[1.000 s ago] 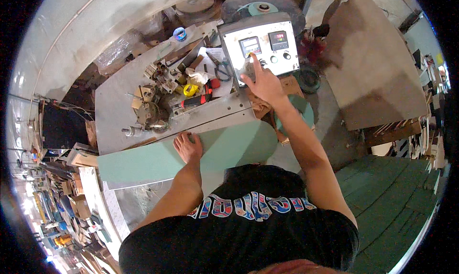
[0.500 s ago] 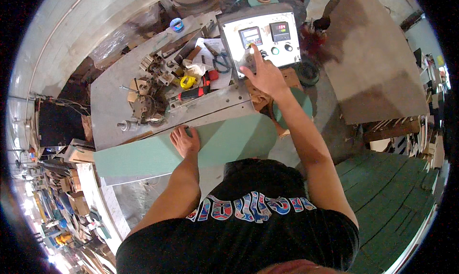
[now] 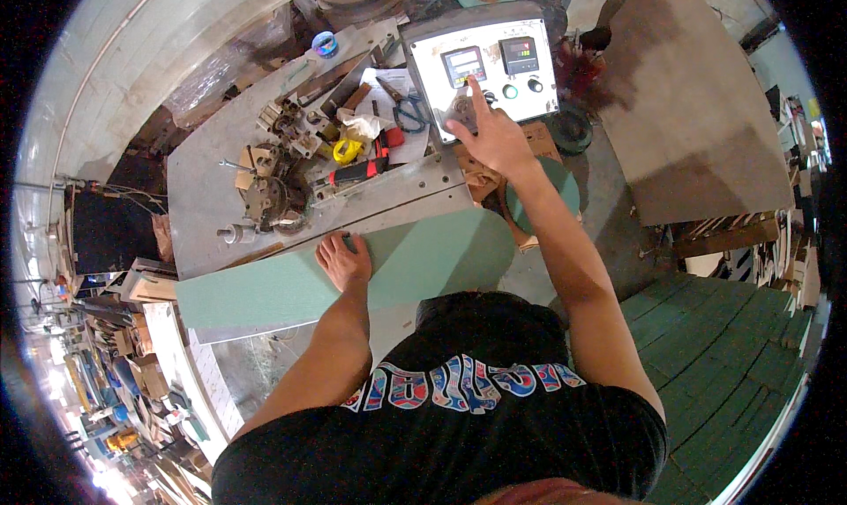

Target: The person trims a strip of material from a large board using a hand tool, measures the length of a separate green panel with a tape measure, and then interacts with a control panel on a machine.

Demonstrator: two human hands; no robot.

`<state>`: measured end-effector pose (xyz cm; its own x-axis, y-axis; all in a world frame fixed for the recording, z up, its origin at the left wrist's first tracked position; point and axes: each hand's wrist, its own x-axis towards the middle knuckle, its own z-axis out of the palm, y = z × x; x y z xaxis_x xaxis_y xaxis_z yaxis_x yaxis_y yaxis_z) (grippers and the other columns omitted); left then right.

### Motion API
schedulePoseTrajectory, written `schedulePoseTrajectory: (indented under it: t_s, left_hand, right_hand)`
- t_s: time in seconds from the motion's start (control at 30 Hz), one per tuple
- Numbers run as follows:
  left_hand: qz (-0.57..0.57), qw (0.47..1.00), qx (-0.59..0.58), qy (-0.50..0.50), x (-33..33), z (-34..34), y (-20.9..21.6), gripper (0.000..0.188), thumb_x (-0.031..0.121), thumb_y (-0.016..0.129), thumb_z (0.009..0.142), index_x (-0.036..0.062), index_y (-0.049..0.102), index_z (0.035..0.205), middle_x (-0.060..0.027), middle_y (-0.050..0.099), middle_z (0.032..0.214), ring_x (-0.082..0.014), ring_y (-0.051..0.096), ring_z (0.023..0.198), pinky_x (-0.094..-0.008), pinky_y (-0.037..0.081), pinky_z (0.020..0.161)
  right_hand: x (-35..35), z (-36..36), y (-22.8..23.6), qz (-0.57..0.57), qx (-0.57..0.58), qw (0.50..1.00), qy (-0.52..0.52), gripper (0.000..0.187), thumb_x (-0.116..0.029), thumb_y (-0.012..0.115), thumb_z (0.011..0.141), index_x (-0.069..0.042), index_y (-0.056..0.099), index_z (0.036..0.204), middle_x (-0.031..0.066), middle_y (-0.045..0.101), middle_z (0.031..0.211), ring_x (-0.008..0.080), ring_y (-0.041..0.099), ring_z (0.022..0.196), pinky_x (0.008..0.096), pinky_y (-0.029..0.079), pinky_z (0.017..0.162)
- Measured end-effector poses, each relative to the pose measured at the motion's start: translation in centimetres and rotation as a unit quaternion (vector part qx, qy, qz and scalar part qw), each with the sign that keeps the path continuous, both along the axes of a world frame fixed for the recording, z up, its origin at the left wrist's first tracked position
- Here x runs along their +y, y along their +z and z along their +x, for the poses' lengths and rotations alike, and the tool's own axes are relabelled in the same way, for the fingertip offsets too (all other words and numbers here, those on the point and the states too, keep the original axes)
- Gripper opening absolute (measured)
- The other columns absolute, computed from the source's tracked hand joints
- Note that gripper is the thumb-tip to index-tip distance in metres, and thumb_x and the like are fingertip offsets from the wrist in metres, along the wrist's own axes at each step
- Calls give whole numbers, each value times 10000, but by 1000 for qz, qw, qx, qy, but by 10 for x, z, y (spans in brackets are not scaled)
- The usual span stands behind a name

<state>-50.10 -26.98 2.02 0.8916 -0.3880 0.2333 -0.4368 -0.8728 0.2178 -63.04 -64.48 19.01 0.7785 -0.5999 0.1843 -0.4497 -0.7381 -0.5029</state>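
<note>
My left hand [image 3: 346, 261] lies with fingers spread on a long pale green board [image 3: 432, 256], near its far edge. The board has one rounded end at the right and lies along the near side of a grey metal worktable. My right hand [image 3: 496, 141] reaches to a white control panel [image 3: 520, 104], index finger stretched out and thumb apart. The index fingertip is at the lower edge of the panel's left display [image 3: 463, 65], by its small buttons. A second display [image 3: 519, 55] and a row of knobs sit to the right. Neither hand holds anything.
On the worktable [image 3: 207, 165] lie scissors [image 3: 408, 115], a yellow tape measure [image 3: 347, 151], a red-and-black hand tool [image 3: 357, 172] and metal machine parts [image 3: 273, 196]. Stacked green boards [image 3: 723, 364] stand at the right. A person [image 3: 589, 57] is beyond the panel, beside a large brown sheet [image 3: 706, 126].
The right index fingertip has shifted slightly up and right along the left display's lower edge. The right display's readout has changed. My left hand stays on the board.
</note>
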Motion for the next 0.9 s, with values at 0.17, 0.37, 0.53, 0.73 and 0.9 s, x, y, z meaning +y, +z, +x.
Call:
schedulePoseTrajectory:
  t_s: [0.17, 0.37, 0.53, 0.73, 0.9]
  left_hand:
    - [0, 999, 31, 5, -1, -1, 4, 351, 393, 635, 972, 130, 603, 1202, -114, 591, 1275, -321, 492, 1348, -500, 252, 1268]
    - [-8, 1000, 13, -12, 2, 0, 2, 352, 390, 636, 966, 128, 602, 1199, -123, 589, 1269, -330, 495, 1331, -500, 266, 1252]
    - [-2, 1000, -6, -8, 1, 1, -1, 355, 391, 631, 967, 116, 603, 1191, -132, 592, 1267, -338, 499, 1318, -505, 276, 1239]
    - [-5, 1000, 4, -5, 1, 0, 1, 369, 400, 636, 961, 111, 603, 1188, -134, 594, 1270, -341, 500, 1317, -512, 271, 1242]
    - [-6, 1000, 16, 0, -1, 0, 3, 375, 405, 644, 958, 113, 599, 1188, -127, 595, 1284, -336, 499, 1326, -515, 269, 1248]
  right_hand:
    - [2, -1, 5, 8, 30, 1000, -3, 952, -610, 573, 1038, -132, 111, 1720, 339, 720, 917, 538, 700, 923, 575, 559, 862]
    - [3, -1, 1, -24, 14, 1000, 3, 933, -602, 562, 1046, -111, 131, 1713, 342, 718, 901, 532, 706, 934, 574, 561, 870]
    - [5, 3, 3, -9, 26, 1000, -4, 925, -601, 561, 1046, -81, 165, 1700, 347, 717, 902, 531, 710, 940, 578, 568, 863]
    - [6, 2, 2, -26, 15, 1000, -5, 920, -597, 559, 1047, -80, 168, 1699, 331, 723, 901, 534, 711, 920, 590, 565, 857]
    - [5, 0, 5, -8, 25, 1000, -7, 930, -596, 564, 1044, -85, 153, 1703, 312, 729, 897, 531, 711, 917, 587, 566, 849]
